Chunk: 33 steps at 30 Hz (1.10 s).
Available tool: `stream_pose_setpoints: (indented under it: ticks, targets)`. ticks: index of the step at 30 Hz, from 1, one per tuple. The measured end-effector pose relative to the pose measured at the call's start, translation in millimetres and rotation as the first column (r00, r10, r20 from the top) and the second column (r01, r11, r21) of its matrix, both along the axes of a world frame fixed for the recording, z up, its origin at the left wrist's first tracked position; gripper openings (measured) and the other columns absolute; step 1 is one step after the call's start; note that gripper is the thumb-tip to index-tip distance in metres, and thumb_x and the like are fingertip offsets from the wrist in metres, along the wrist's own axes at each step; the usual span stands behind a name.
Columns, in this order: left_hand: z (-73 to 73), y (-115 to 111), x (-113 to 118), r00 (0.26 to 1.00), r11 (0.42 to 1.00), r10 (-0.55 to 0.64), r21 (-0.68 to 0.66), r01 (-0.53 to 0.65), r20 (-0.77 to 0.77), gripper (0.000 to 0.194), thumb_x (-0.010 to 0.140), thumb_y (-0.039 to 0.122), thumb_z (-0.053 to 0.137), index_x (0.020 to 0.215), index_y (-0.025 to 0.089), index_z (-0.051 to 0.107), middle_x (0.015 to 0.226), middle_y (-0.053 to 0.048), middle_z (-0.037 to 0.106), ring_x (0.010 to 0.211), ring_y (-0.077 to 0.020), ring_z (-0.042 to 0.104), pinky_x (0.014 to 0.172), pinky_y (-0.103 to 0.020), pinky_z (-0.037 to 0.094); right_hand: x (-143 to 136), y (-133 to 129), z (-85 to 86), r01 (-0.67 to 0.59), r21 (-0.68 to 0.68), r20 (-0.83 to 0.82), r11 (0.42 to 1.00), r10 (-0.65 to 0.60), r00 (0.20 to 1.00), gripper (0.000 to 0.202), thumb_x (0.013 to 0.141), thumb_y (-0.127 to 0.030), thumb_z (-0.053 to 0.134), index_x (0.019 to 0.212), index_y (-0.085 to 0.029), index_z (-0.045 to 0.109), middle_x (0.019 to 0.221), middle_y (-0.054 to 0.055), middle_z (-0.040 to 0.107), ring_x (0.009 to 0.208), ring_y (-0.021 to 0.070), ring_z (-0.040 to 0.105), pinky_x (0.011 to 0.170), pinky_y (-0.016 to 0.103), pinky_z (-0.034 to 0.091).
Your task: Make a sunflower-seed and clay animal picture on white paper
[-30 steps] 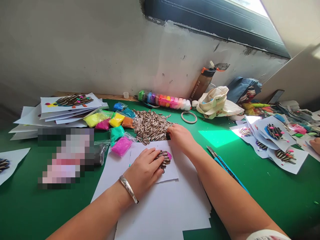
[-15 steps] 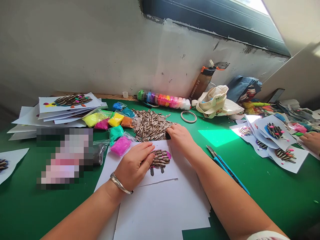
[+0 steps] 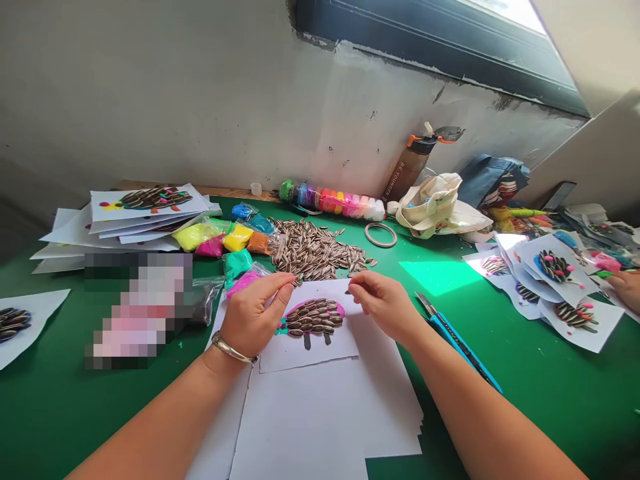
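One seed-covered figure lies on a small sheet, atop larger paper on the worktop. Left hand: over the sheet's left side, thumb and index fingertips close together; whether they grip anything cannot be determined. Right hand: clamped on a dark piece, near the seed pile.
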<state>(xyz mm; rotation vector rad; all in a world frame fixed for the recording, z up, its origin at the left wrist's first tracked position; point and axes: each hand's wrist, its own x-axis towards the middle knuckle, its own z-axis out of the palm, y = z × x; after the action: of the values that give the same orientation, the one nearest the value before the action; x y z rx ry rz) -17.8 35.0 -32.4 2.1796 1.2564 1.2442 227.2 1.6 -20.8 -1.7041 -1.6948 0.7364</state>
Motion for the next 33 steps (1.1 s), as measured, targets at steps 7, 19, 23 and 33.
stream_pose_setpoints:
  ticks: [7,19,23,33]
  targets:
    - [-4.4,-1,1,0.995,0.996,-0.085,-0.037,0.083,-0.046,0.028,0.091,0.030,0.052,0.098,0.016,0.076,0.100,-0.007,0.077,0.093,-0.0205,0.073,0.088,-0.032,0.059,-9,-16,-6.4,-0.027,-0.060,-0.066,0.998,0.023,0.998,0.015,0.087,-0.027,0.049,0.083,-0.023,0.063,0.070,-0.003,0.060,0.066,0.0139,0.053,0.061,0.024,0.040]
    - [-12.9,-16,14,0.863,0.913,-0.325,0.108,0.393,-0.387,0.031,0.097,0.026,0.047,0.120,0.014,0.065,0.126,-0.014,0.066,0.124,-0.0302,0.056,0.103,-0.049,0.049,-19,-16,-13.2,0.006,0.018,0.087,1.000,-0.008,0.996,0.013,0.088,-0.023,0.047,0.078,-0.023,0.056,0.065,-0.004,0.054,0.062,0.0134,0.047,0.059,0.024,0.035]
    - [-12.1,-19,19,0.794,0.913,-0.353,0.005,0.409,-0.495,0.036,0.094,0.030,0.054,0.127,0.017,0.061,0.132,-0.013,0.061,0.129,-0.0346,0.050,0.105,-0.056,0.044,-19,-17,-15.5,-0.018,0.025,0.175,1.000,0.013,0.985,0.014,0.091,-0.024,0.044,0.081,-0.022,0.055,0.069,-0.002,0.058,0.064,0.0143,0.049,0.061,0.025,0.034]
    - [-15.2,-19,21,0.744,0.919,-0.359,-0.074,0.387,-0.563,0.040,0.094,0.031,0.052,0.131,0.018,0.059,0.137,-0.012,0.058,0.129,-0.0331,0.048,0.108,-0.055,0.038,-27,-13,-15.9,0.023,-0.048,0.324,0.999,-0.007,0.946,0.014,0.093,-0.024,0.042,0.085,-0.022,0.053,0.078,0.002,0.065,0.072,0.0170,0.057,0.066,0.025,0.035]
